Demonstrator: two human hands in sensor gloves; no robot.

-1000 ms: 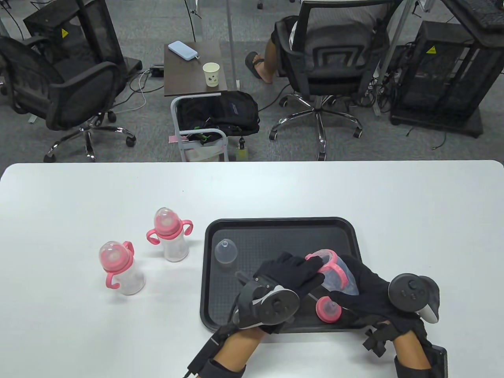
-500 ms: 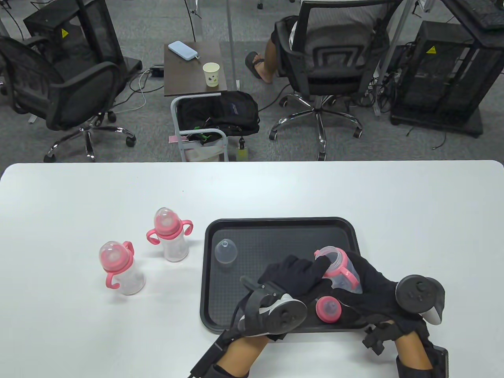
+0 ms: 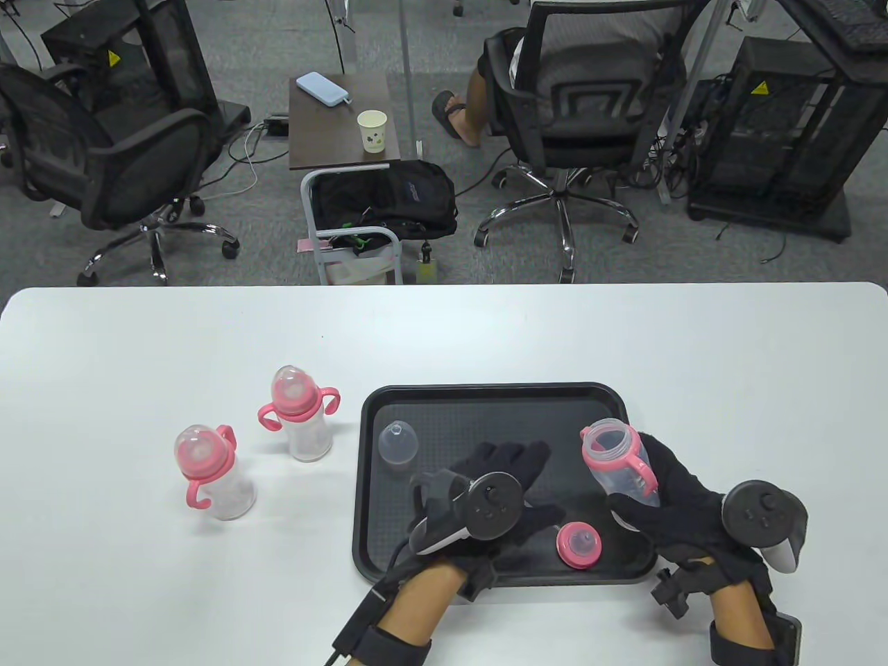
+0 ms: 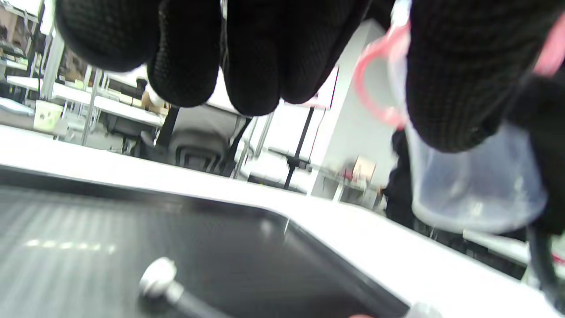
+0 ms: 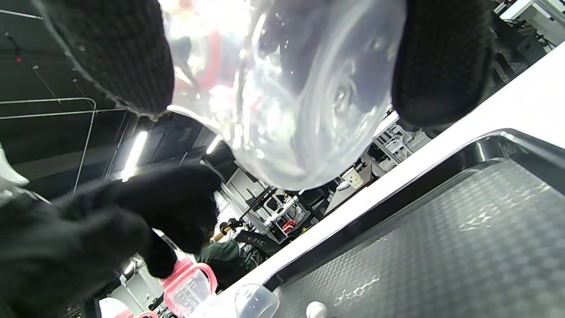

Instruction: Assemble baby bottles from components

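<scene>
My right hand (image 3: 669, 489) grips a clear bottle body (image 3: 619, 470) with a pink handle ring, held tilted above the right side of the black tray (image 3: 485, 402). In the right wrist view the bottle's base (image 5: 300, 97) fills the top, with a finger (image 5: 441, 66) and thumb on either side. My left hand (image 3: 510, 472) hovers over the tray's middle, fingers extended and holding nothing. A pink nipple collar (image 3: 579, 544) lies on the tray between the hands. A clear dome cap (image 3: 397, 442) sits at the tray's left. The left wrist view shows the bottle (image 4: 476, 190) to the right of my fingers (image 4: 251, 57).
Two assembled bottles with pink handles stand on the white table left of the tray, one (image 3: 208, 475) nearer, one (image 3: 300, 415) closer to the tray. Office chairs, a small side table and a seated person lie beyond the table's far edge.
My left hand has let go of the bottle's pink ring and drawn back to the left. My right hand has carried the bottle up and to the right.
</scene>
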